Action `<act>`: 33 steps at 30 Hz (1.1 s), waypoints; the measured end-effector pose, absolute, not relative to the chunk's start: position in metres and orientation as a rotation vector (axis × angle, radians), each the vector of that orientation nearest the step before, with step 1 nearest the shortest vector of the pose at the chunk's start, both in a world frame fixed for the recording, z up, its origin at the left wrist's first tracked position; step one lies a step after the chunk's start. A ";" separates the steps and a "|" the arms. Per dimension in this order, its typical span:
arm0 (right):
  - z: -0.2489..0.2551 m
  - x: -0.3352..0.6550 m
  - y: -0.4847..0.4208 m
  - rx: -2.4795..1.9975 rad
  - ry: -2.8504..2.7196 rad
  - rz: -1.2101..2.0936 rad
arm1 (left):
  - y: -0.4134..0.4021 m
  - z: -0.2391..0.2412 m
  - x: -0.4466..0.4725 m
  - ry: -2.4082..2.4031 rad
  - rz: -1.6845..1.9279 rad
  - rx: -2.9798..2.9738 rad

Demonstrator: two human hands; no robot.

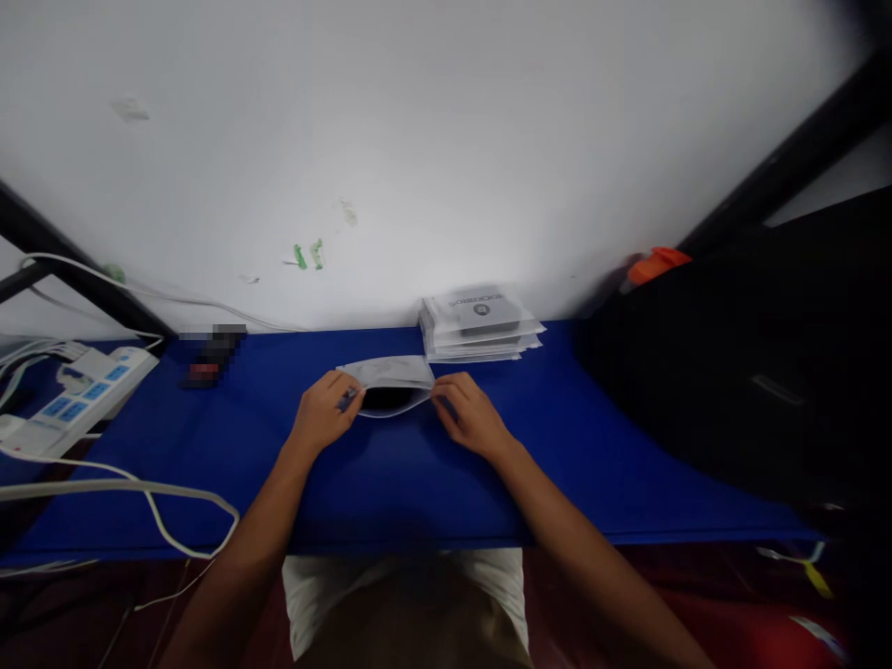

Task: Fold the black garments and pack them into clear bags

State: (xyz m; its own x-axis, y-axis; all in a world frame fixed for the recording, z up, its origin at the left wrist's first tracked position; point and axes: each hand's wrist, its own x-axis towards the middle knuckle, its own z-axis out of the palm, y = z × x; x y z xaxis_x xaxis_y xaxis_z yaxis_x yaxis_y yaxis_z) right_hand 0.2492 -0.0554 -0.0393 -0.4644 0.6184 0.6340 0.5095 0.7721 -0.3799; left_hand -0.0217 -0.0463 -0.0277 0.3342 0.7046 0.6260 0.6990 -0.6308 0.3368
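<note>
A whitish translucent plastic pouch is held over the blue surface, its mouth gaping toward me with a dark inside. My left hand pinches the left corner of the mouth, fingers closed. At the right corner, my right hand grips the edge between thumb and fingers. Just behind and to the right lies a stack of similar flat pouches, the top one with dark print and a round logo. What is inside the held pouch cannot be made out.
A white power strip with plugs and loose white cables occupies the left side. A blurred dark object lies near the wall. On the right a large black bag or cloth covers the blue surface, with an orange item behind.
</note>
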 end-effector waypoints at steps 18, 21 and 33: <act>-0.055 0.165 -0.016 -0.814 -2.738 0.004 | -0.044 -0.032 -0.025 1.623 0.754 2.552; -0.050 0.177 -0.035 -0.514 -2.806 -0.001 | -0.042 -0.036 -0.030 1.684 0.584 2.558; -0.039 0.271 -0.077 -0.902 -2.684 0.281 | 0.007 -0.057 -0.012 1.712 0.460 2.500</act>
